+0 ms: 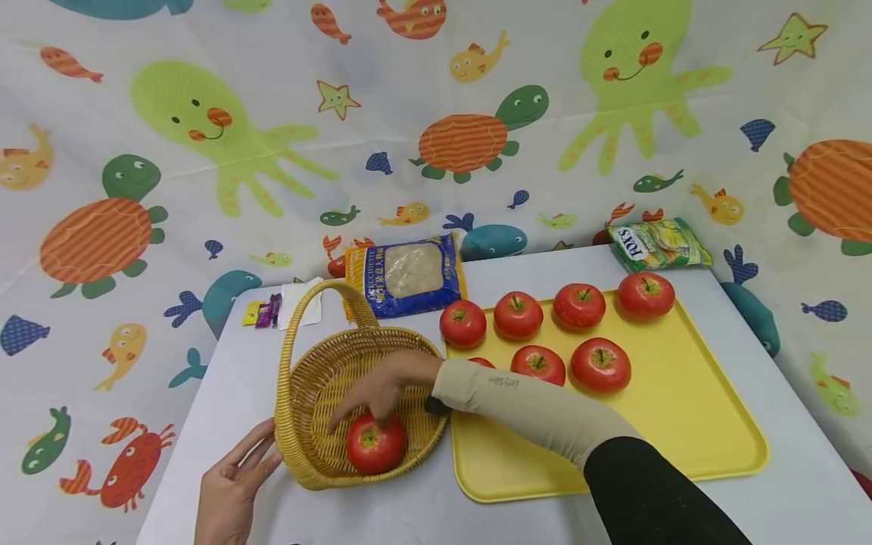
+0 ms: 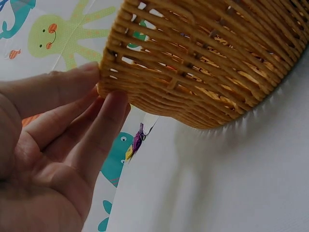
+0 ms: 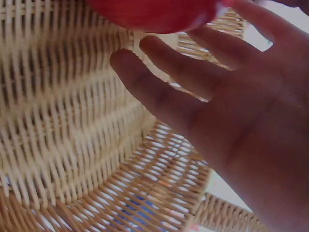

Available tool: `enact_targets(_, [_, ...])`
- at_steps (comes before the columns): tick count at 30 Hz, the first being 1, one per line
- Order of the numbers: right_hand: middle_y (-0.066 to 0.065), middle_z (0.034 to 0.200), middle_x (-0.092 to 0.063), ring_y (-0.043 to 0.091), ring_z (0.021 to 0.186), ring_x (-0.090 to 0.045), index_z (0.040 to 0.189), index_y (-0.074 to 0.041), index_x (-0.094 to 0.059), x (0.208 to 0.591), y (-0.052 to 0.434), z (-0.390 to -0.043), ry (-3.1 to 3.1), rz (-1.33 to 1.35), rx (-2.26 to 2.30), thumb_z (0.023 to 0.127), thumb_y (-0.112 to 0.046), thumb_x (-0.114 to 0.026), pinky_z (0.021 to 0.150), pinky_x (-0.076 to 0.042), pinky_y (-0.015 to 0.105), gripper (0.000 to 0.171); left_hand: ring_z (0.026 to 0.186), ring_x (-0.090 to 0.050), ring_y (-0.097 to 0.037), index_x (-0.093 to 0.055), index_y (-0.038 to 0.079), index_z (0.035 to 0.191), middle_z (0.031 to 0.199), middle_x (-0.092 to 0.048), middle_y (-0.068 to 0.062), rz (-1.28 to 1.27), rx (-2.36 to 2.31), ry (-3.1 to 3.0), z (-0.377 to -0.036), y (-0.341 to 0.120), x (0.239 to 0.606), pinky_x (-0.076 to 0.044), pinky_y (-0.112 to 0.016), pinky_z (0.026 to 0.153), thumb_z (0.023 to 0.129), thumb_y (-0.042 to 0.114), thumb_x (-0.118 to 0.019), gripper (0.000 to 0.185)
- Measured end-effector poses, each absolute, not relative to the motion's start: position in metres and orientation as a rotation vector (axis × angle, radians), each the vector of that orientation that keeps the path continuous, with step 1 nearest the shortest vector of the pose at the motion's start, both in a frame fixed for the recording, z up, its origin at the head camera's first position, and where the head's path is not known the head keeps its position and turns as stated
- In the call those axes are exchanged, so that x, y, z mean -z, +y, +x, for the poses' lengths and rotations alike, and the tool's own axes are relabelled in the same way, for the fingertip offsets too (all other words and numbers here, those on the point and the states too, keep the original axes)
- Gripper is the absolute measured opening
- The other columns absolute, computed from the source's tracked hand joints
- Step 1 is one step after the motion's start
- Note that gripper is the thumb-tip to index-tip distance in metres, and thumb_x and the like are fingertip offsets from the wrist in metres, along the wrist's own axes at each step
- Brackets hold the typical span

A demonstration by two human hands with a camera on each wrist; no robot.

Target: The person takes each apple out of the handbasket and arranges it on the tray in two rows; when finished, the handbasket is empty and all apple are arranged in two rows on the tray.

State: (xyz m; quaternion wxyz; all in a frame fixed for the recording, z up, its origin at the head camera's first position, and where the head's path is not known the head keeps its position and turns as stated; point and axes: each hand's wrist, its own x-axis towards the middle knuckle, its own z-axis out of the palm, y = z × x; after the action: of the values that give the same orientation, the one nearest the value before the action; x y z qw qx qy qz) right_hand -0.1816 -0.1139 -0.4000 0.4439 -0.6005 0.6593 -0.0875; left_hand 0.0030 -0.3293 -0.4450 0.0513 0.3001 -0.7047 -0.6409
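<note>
Nearest the person, at 7 o'clock: left hand (image 1: pixel 232 484), fingers straight and spread wide, fingertips (image 2: pixel 113 99) touching the outer wall of the wicker basket (image 1: pixel 300 454).
Basket floor, just past that hand: one red apple (image 1: pixel 376 444) lies at the near side of the basket.
Over the apple: right hand (image 1: pixel 381 390), reaching in from 4 o'clock in a tan sleeve, fingers loosely extended with the tips on the apple's top; no closed grasp shows.
Basket handle: arches up at 11 o'clock of the apple.
At 2 o'clock of the basket: yellow tray (image 1: pixel 715 439) with more red apples in two rows.
Farthest, at 12 o'clock: blue food bag (image 1: pixel 409 276); green packet (image 1: pixel 657 244) off at 1 o'clock.
</note>
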Motion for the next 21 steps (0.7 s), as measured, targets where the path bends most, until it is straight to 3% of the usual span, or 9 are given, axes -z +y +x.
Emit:
enact_targets(14, [-0.009,0.151,-0.045,0.002,0.135,-0.037,0.152,-0.027,-0.050,0.412,-0.109,-0.188,1.540,-1.409,0.256,0.082,0.003,-0.081,0.111,-0.031,0.018,0.082,0.109,-0.064,0.008,-0.056,0.001,0.144,0.126,-0.067,0.015,0.920,1.951,-2.136,0.003,-0.328,0.444,-0.054,-0.015,0.090,0.085,0.005,-0.083,0.064])
enact_targets(21, [-0.009,0.133,-0.054,0.004,0.122,-0.046,0.142,-0.023,-0.057,0.414,-0.110,-0.187,1.617,-1.435,0.322,0.081,-0.011,-0.087,0.104,-0.038,0.018,0.069,0.109,-0.064,0.008,-0.056,0.002,0.144,0.126,-0.067,0.015,0.928,1.958,-2.137,0.002,-0.328,0.445,-0.054,-0.014,0.089,0.085,0.007,-0.084,0.065])
